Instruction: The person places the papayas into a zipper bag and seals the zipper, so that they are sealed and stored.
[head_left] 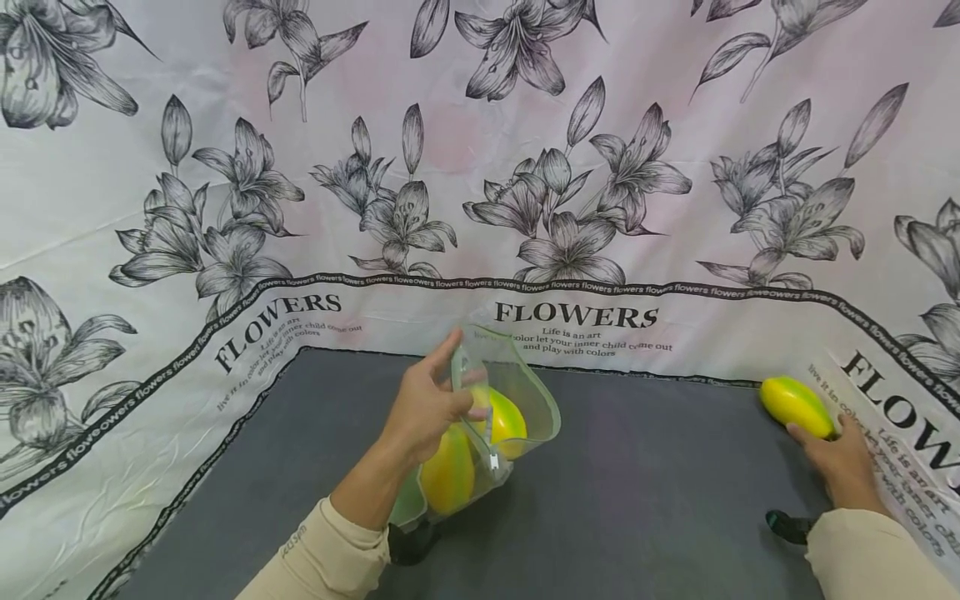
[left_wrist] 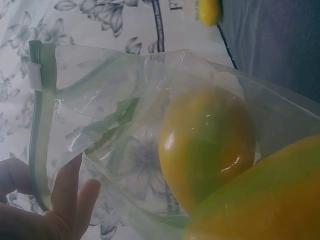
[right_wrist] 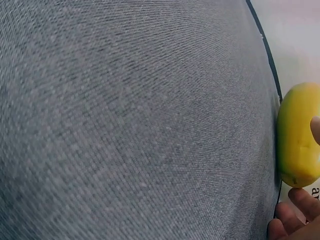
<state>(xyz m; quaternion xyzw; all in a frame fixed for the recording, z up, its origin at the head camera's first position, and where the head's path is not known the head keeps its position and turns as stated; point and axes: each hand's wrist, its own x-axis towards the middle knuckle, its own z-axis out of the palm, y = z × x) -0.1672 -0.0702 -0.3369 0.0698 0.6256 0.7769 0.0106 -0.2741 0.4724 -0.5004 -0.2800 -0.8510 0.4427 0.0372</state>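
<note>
My left hand point(head_left: 427, 404) grips the rim of a clear zip bag point(head_left: 536, 400) with a pale green edge, pinching it between thumb and fingers. The bag's mouth gapes toward the right. Inside lie two yellow papayas with green streaks, a lower papaya point(head_left: 447, 471) and an upper papaya point(head_left: 507, 425). At the far right, my right hand point(head_left: 843, 462) holds another yellow papaya point(head_left: 797, 406) near one end, with thumb and fingers on different sides of it. In the right wrist view, the thumb overlaps this papaya point(right_wrist: 299, 135) and the fingertips are right at its end.
A dark grey tabletop point(head_left: 637, 492) lies under both hands. White cloth point(head_left: 397, 317) printed with flowers and lettering rises behind it and along both sides. A white slider point(left_wrist: 35, 76) sits on the bag's green edge. Dark straps show at both wrists.
</note>
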